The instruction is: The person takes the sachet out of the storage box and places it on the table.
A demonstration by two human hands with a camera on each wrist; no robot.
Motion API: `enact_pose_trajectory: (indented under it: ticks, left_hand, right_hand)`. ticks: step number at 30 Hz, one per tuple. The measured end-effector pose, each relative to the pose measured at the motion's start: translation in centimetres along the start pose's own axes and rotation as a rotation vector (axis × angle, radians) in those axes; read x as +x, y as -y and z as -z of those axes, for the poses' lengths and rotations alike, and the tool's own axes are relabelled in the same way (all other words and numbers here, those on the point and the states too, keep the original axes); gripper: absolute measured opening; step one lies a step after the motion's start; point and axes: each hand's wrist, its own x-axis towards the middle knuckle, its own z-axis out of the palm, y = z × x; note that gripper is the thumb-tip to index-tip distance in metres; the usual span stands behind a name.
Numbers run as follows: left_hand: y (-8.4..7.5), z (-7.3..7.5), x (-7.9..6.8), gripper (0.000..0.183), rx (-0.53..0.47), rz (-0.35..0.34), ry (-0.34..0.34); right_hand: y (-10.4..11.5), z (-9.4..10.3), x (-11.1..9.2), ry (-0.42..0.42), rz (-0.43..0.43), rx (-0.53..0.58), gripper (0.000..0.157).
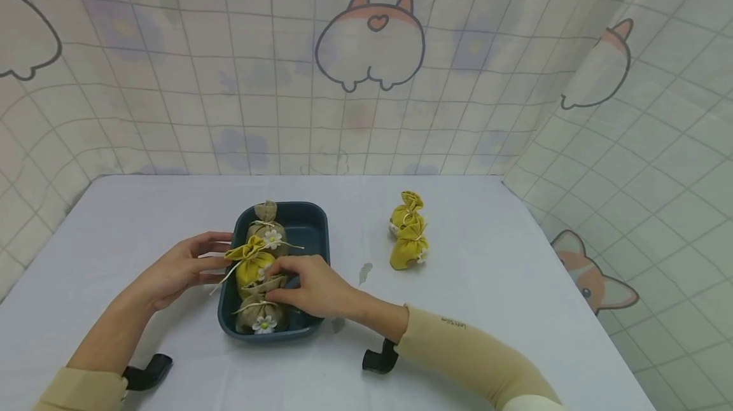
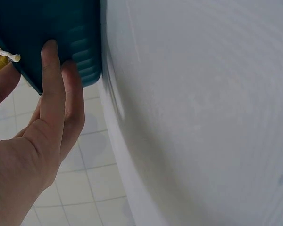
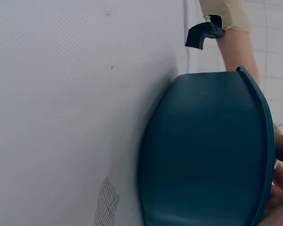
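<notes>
A dark teal tray (image 1: 309,233) holds small drawstring pouches in a column along its left side. A beige pouch (image 1: 260,231) sits at the back, a yellow pouch (image 1: 252,269) in the middle, and another beige pouch (image 1: 258,315) with a white flower at the front. My right hand (image 1: 317,284) reaches over the right rim and pinches the gathered top of the front beige pouch. At the tray's left wall is my left hand (image 1: 186,268), its fingers extended. Its fingertips (image 2: 49,49) lie against the outer wall in the left wrist view.
Two yellow pouches (image 1: 409,245) stand close together to the right of the tray on the white-covered table (image 1: 487,309). A tiled-pattern curtain (image 1: 275,80) with cartoon animals hangs behind and at the sides. Black camera mounts (image 1: 150,371) sit at both wrists.
</notes>
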Motion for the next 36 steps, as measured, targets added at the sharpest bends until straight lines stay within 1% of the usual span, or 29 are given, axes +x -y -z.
enact_pose_trajectory:
  ticks: [5, 16, 29, 36]
  left_hand:
    - [0.0, 0.1, 0.0, 0.068, -0.002, -0.002, 0.002]
    - [-0.2, 0.1, -0.1, 0.068, -0.003, -0.006, 0.003]
    - [-0.2, 0.0, -0.1, 0.068, -0.005, -0.011, 0.004]
    - [-0.2, -0.1, -0.1, 0.069, -0.010, 0.001, -0.002]
  right_hand:
    - [0.1, 0.0, 0.0, -0.019, -0.003, 0.040, 0.019]
    - [0.3, 0.4, 0.0, -0.043, 0.000, 0.067, 0.017]
    - [0.9, 1.7, -0.1, -0.073, -0.022, 0.094, 0.017]
    - [1.5, 2.6, -0.4, -0.096, -0.022, 0.125, 0.014]
